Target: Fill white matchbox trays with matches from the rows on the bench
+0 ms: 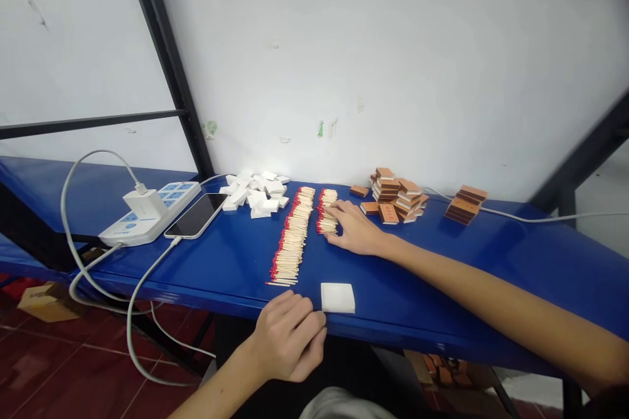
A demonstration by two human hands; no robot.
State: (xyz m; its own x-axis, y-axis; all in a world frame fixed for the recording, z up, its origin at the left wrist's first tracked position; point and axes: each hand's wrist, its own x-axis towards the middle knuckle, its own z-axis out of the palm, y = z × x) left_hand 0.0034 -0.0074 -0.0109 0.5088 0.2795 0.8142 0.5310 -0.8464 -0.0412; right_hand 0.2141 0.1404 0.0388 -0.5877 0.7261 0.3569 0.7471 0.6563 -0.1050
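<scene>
My right hand (pixel 360 229) is at the short row of red-tipped matches (pixel 327 195), thumb and fingers set around a bunch at its near end. Left of it runs a longer row of matches (pixel 291 236), slanting toward the front edge. My left hand (pixel 291 334) rests at the table's front edge, fingers curled in, with nothing visible in them. Just right of that hand lies a white matchbox tray (pixel 338 298); its inside is hard to make out.
Many white trays (pixel 258 193) are heaped at the back left. Orange-brown matchboxes (pixel 398 193) pile up at the back right, beside a separate stack (pixel 466 204). A phone (pixel 196 216), a power strip (pixel 147 216) and loose white cables occupy the left of the blue table (pixel 417 281).
</scene>
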